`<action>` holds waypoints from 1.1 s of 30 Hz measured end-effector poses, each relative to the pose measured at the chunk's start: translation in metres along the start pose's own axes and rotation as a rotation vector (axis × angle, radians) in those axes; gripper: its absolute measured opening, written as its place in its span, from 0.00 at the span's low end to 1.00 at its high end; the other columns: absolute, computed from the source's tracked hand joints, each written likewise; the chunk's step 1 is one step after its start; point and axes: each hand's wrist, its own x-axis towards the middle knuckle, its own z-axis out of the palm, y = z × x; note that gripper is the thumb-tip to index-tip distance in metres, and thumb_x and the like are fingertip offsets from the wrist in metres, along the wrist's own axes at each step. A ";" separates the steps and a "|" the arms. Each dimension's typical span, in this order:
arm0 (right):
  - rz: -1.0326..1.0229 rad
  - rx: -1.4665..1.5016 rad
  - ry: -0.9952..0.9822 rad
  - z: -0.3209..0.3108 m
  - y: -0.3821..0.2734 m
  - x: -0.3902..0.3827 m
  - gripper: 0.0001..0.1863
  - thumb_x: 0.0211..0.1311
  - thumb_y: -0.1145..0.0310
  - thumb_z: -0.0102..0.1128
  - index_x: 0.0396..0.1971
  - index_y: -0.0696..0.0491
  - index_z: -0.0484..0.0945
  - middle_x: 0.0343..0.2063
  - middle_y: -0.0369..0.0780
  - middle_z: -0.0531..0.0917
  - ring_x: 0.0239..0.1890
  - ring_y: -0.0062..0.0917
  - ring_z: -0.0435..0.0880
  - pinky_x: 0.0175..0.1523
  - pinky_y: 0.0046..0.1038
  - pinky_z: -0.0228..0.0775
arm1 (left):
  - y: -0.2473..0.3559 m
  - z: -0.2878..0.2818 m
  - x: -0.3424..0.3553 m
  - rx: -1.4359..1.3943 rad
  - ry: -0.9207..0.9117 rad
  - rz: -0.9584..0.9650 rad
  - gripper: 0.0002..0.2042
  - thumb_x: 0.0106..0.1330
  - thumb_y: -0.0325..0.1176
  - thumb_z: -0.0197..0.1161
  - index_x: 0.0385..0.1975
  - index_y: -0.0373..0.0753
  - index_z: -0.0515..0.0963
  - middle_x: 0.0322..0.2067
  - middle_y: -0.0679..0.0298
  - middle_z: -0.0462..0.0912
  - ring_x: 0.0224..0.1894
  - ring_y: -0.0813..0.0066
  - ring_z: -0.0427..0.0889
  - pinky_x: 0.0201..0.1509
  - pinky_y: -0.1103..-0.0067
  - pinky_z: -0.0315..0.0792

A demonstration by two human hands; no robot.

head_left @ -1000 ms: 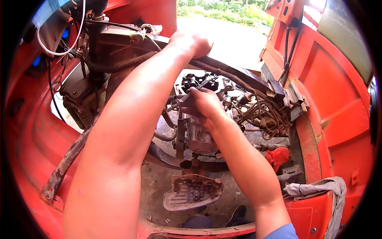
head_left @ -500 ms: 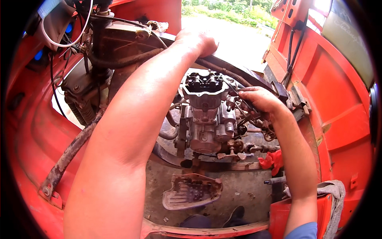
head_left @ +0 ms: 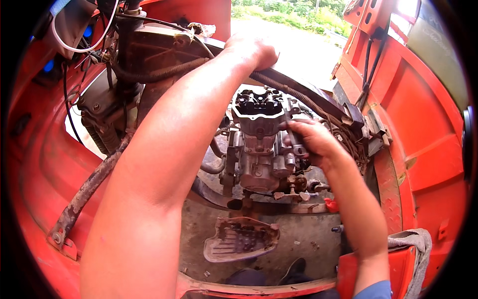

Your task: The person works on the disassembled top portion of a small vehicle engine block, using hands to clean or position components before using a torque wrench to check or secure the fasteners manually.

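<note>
My left hand (head_left: 255, 51) is closed over the dark frame rail (head_left: 291, 85) behind the engine, its fingertips hidden on the far side. The grey metal engine (head_left: 260, 162) stands upright below, its top uncovered so the dark inner parts (head_left: 259, 103) show inside a pale rim. At the engine's right side, my right hand (head_left: 317, 141) is closed round a slim, dark metal hand tool (head_left: 294, 130). The tool's upper end lies beside the rim of the engine top; whether it touches a fastener is too small to tell.
Red body panels (head_left: 428, 149) rise on both sides. A ribbed hose (head_left: 286, 89) runs along the rail. An oily, ribbed tray-like part (head_left: 241, 241) lies on the floor. Grey cloth (head_left: 420, 254) hangs over a red edge at the lower right, and a red rag (head_left: 331, 205) lies near the crossbar.
My right hand has moved left and slightly down with the tool, closer against the engine. The tool now stands more upright. My left hand stays on the rail.
</note>
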 end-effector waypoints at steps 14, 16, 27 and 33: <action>-0.175 -0.132 0.067 0.050 0.019 0.007 0.13 0.78 0.63 0.50 0.48 0.56 0.79 0.27 0.34 0.84 0.23 0.17 0.80 0.23 0.21 0.67 | 0.000 0.002 0.003 -0.021 0.020 0.023 0.20 0.76 0.49 0.48 0.52 0.47 0.84 0.53 0.59 0.86 0.56 0.58 0.84 0.60 0.65 0.77; -0.166 -0.183 0.167 0.014 0.021 0.007 0.19 0.76 0.64 0.51 0.57 0.61 0.76 0.32 0.36 0.86 0.29 0.19 0.81 0.32 0.23 0.72 | 0.003 0.001 0.003 -0.048 0.013 0.001 0.21 0.76 0.49 0.47 0.53 0.46 0.84 0.53 0.59 0.86 0.56 0.58 0.83 0.61 0.65 0.77; 0.035 -0.431 -0.031 -0.063 -0.043 0.002 0.11 0.74 0.67 0.57 0.48 0.57 0.81 0.24 0.32 0.81 0.18 0.12 0.76 0.19 0.16 0.64 | 0.004 -0.003 0.002 -0.024 -0.020 -0.001 0.22 0.77 0.51 0.46 0.54 0.46 0.83 0.54 0.58 0.85 0.57 0.58 0.83 0.62 0.65 0.76; -0.016 0.160 0.002 0.034 0.021 0.006 0.14 0.76 0.69 0.55 0.53 0.61 0.73 0.31 0.41 0.85 0.29 0.27 0.88 0.31 0.25 0.83 | -0.001 0.001 0.004 -0.019 -0.004 0.002 0.21 0.77 0.50 0.46 0.53 0.46 0.84 0.53 0.58 0.86 0.56 0.58 0.84 0.60 0.64 0.77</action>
